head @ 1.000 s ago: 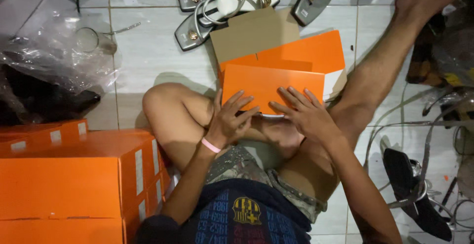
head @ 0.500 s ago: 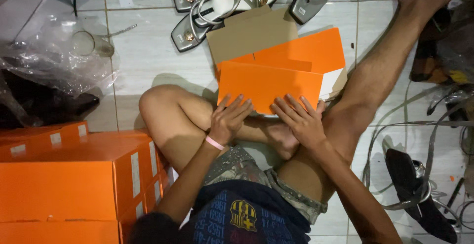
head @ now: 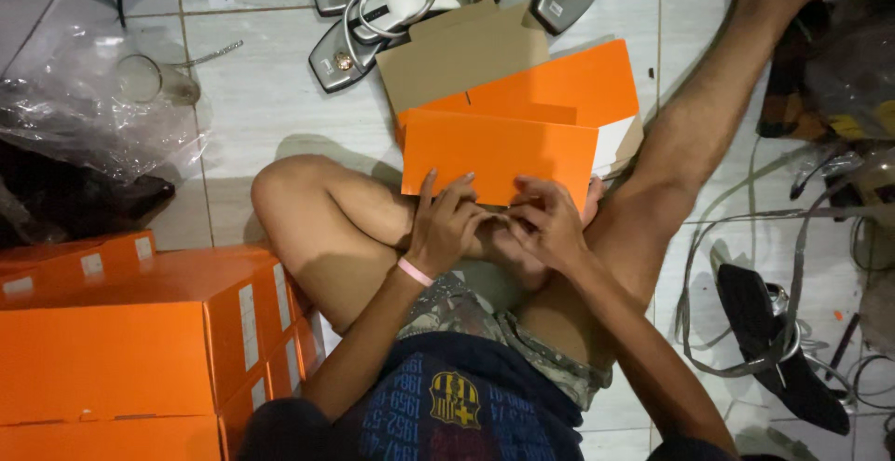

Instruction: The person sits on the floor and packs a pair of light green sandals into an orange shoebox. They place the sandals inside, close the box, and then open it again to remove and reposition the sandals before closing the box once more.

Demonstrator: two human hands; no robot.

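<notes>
The person sits with the left leg folded, knee raised on the left, and the right leg stretched out far to the upper right. Both forearms reach forward from the near edge and meet in the middle over the lap. The left hand (head: 447, 228) lies palm down, fingers (head: 454, 192) spread and pointing away, a pink band round its wrist. The right hand (head: 550, 223) sits just beside it, touching it, knuckles up and fingers curled inward toward the left hand. Neither hand is closed into a fist; the fingertips of both press against the same flat surface.
</notes>
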